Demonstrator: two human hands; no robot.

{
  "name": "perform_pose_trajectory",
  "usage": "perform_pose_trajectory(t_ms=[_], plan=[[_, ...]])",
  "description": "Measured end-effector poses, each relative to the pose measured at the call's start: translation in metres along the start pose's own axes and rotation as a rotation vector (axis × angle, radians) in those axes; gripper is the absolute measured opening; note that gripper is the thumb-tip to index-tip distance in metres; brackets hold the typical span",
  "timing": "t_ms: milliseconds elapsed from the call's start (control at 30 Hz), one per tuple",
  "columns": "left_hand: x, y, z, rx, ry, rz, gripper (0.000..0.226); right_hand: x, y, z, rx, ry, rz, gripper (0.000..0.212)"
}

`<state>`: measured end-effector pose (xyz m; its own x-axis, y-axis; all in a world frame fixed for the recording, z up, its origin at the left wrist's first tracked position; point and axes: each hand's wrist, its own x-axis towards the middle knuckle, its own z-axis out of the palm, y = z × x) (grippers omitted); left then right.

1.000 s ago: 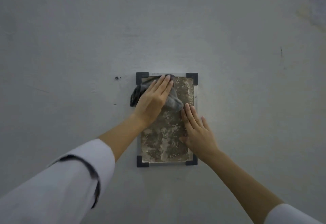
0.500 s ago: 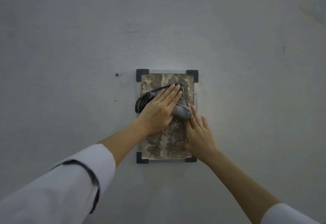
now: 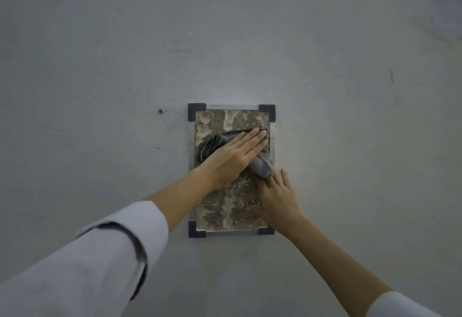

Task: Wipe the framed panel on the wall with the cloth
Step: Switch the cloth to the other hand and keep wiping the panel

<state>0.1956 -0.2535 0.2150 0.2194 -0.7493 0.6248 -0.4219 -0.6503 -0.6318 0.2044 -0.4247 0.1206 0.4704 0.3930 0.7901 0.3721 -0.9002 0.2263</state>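
While the cloth (image 3: 261, 164) is pressed against the panel (image 3: 225, 206), the wipe is judged to be under way and not finished. The cloth, grey and bunched, is stretched across the panel just above its middle. One end bulges out near the panel's left edge, and the other hangs toward its right edge, where the fingertips (image 3: 282, 178) of the right hand (image 3: 277, 199) are met. A strip of mottled brown surface is left bare above the cloth, up to the panel's top edge. A larger stretch is bare below it, down to the bottom edge. How much has been cleaned cannot be told, since the mottling looks alike all over in the dim light.

The left hand (image 3: 235, 159) is laid flat on the cloth, fingers straight and together, aimed at the panel's upper right corner. Nothing is gripped: the cloth is only pushed against the panel by palm and fingers. The forearm is reached in from below and left of the panel, bare beyond the sleeve (image 3: 100, 254).

The right hand is spread flat on the panel's lower right part, fingers straight, slightly apart and pointing up. Nothing is held by it. It is judged to be steadying the panel against the wall (image 3: 350, 166).
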Motion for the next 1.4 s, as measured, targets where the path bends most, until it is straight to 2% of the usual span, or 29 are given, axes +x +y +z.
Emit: perform_pose_trajectory(t_ms=[100,300,467,533,600,667,800,967,1033,1133,1233,1300,1400], plan=[[-0.004,-0.004,-0.006,0.053,0.016,0.044,0.062,-0.001,-0.001,-0.001,0.003,0.016,-0.009,0.116],[0.027,-0.012,-0.013,0.059,0.152,-0.165,0.057,-0.001,-0.005,-0.002,0.033,-0.029,0.003,0.119],[0.052,-0.002,-0.003,0.028,0.153,-0.137,0.053,-0.002,-0.002,-0.006,0.127,-0.041,-0.015,0.117],[0.049,-0.002,0.001,0.026,0.129,-0.099,0.054,-0.005,-0.002,-0.003,0.236,-0.043,0.064,0.119],[0.041,-0.003,0.003,0.031,0.101,-0.049,0.057,-0.011,-0.005,0.002,0.381,-0.014,0.228,0.125],[0.032,-0.003,0.005,0.039,0.078,-0.011,0.057,-0.017,-0.011,0.012,0.410,0.050,0.343,0.127],[0.008,0.005,0.005,0.058,0.009,0.033,0.056,-0.021,-0.029,0.013,0.412,0.123,0.481,0.111],[-0.041,0.000,0.002,0.104,-0.056,0.117,0.058,-0.024,-0.031,0.015,0.661,0.182,0.602,0.076],[-0.048,-0.009,-0.004,0.105,0.017,0.009,0.056,-0.024,-0.029,0.019,0.716,0.166,0.652,0.069],[-0.046,-0.023,-0.016,0.121,0.147,-0.230,0.045,-0.021,-0.024,0.030,0.767,0.111,0.694,0.069],[-0.043,-0.019,-0.014,0.140,0.176,-0.299,0.042,-0.020,-0.021,0.039,0.820,0.092,0.710,0.071],[-0.049,-0.005,-0.005,0.117,0.148,-0.322,0.047,-0.021,-0.020,0.043,0.824,0.096,0.709,0.070],[-0.068,0.019,0.006,0.133,0.104,-0.375,0.067,-0.021,-0.020,0.039,0.831,0.090,0.710,0.070]])
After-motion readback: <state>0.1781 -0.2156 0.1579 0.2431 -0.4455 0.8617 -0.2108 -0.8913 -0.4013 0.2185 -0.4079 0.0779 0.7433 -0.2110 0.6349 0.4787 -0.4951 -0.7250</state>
